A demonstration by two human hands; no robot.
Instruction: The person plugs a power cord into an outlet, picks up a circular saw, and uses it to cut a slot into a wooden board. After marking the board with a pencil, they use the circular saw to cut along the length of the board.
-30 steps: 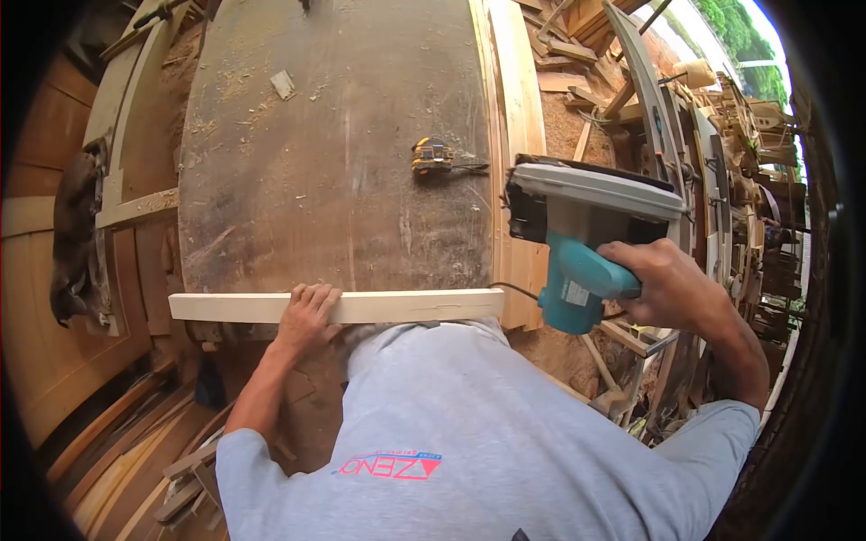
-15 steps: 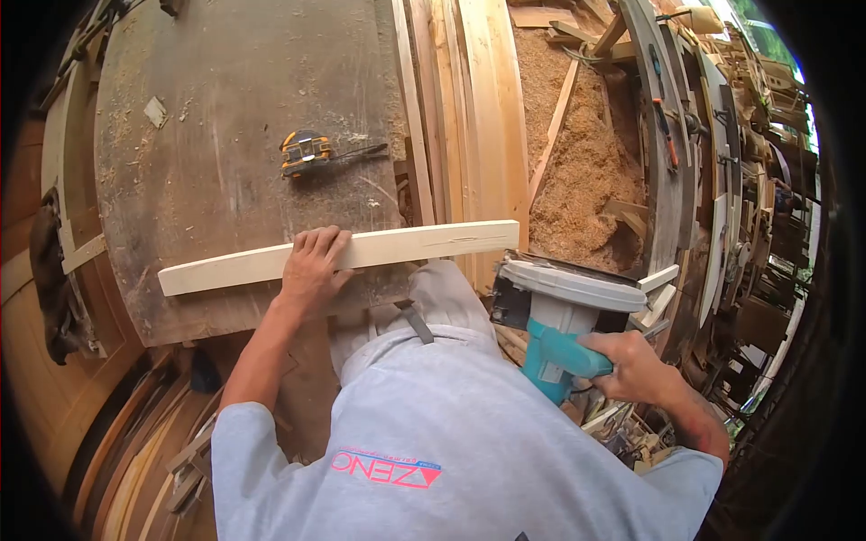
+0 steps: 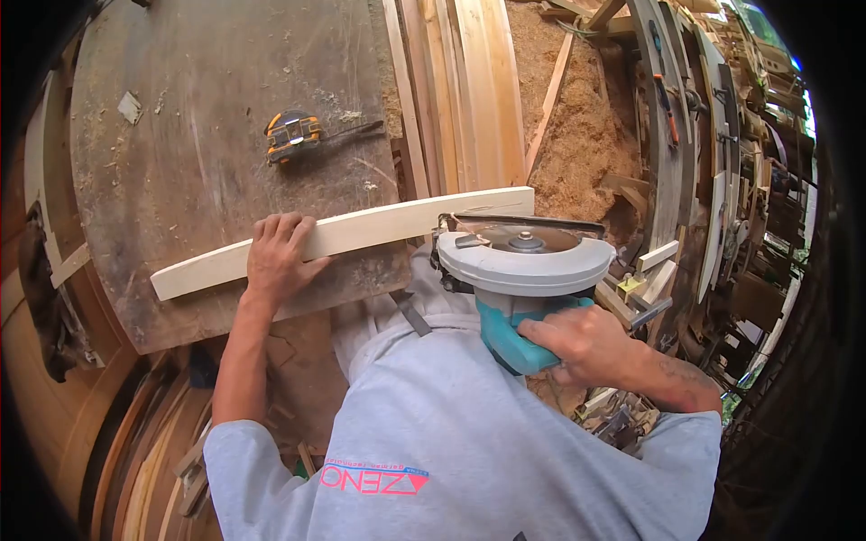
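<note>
A pale wooden board (image 3: 379, 225) lies across the near end of the workbench, its right end sticking out past the bench. My left hand (image 3: 278, 257) grips it left of the middle, fingers over the far edge and thumb on the near side. In my right hand (image 3: 582, 341) is the teal handle of a circular saw (image 3: 528, 266). The saw is tipped so that its round blade and grey guard face up. Its front end is right at the board's near edge, close to the overhanging right end.
On the worn workbench (image 3: 216, 108) rests a yellow and black tape measure (image 3: 293, 135). Long planks (image 3: 483, 99) run away beside it, with a heap of sawdust (image 3: 564, 135) further right. A screwdriver-like tool (image 3: 666, 108) lies on a beam. Offcuts (image 3: 654, 270) are stacked at the right.
The saw has come left and turned to the board, its blade now showing. The board's right end has swung slightly away from me, and my left hand has shifted left with it.
</note>
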